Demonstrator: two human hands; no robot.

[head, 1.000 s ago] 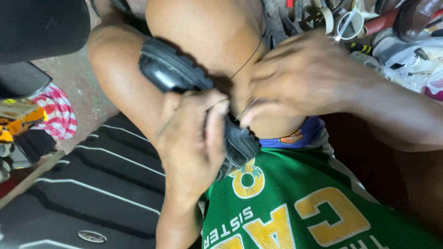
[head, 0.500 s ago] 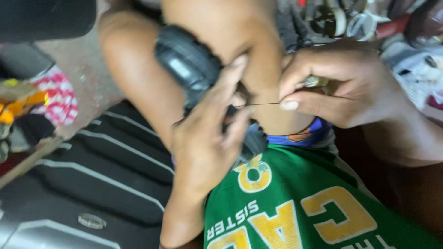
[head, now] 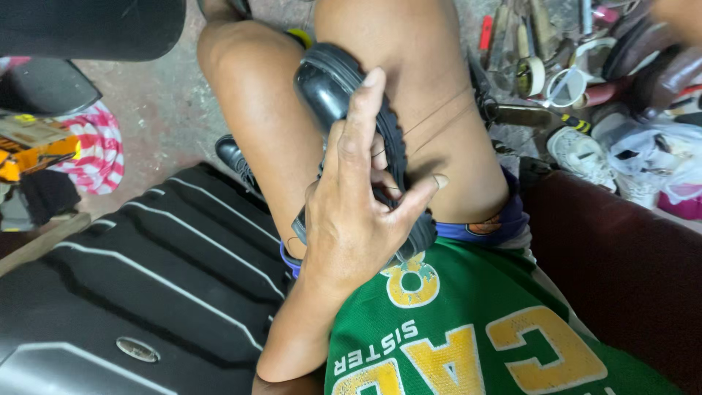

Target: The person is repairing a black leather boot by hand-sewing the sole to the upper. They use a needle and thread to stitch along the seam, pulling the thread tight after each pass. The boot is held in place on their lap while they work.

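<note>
Clamped firmly between the knees, a black shoe [head: 344, 95], sole outward, pinned there by the left hand [head: 355, 219], fingers spread along the tread. Thin thread [head: 439, 121] drawn taut across the thigh toward the upper right, so stitching looks midway, seam not closed. Right hand [head: 676, 14] barely visible, blurred at the corner; grip impossible to tell.

Left hand [head: 351, 227] grips a black shoe [head: 344, 95]; thread [head: 439, 117] seemingly taut.
</note>
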